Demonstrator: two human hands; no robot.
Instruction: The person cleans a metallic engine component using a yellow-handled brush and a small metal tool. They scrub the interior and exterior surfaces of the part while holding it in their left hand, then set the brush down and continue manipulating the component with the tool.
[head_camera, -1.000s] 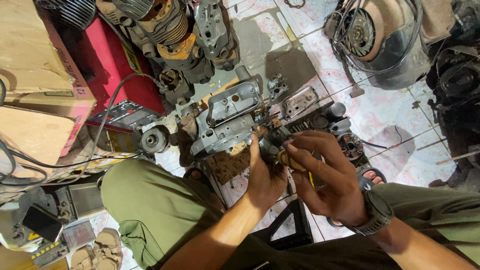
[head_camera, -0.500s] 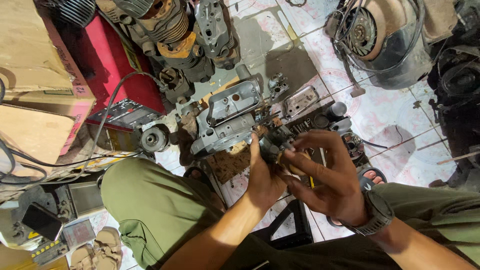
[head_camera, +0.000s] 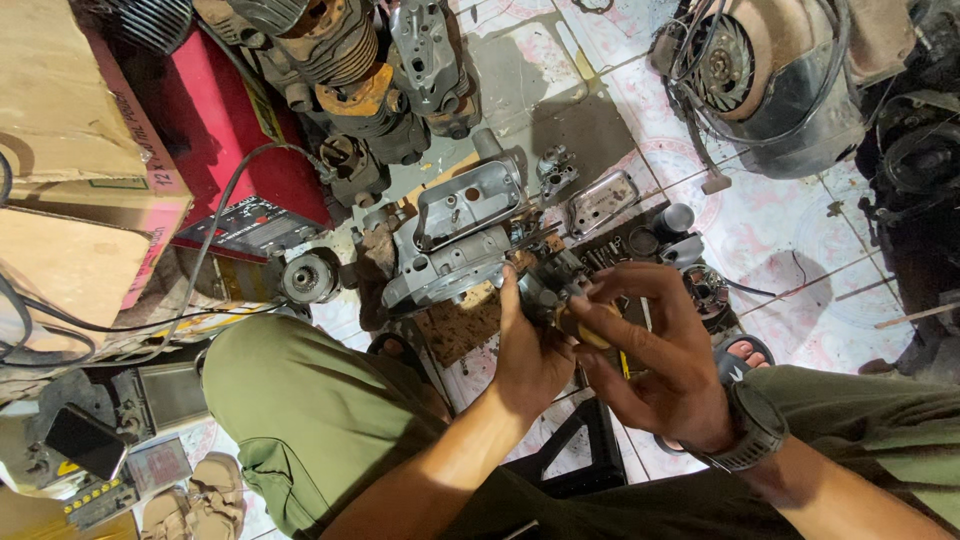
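Dull grey cast-metal engine casing (head_camera: 455, 235)

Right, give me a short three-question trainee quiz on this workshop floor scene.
1. True or false: both hands, left hand and right hand, are on the small dark metal part.
2. Which wrist carries the wristwatch?
A. left
B. right
C. neither
3. Fill in: the grey engine casing lies on the tiled ____.

Key: 1 true. 2 B. 3 floor.
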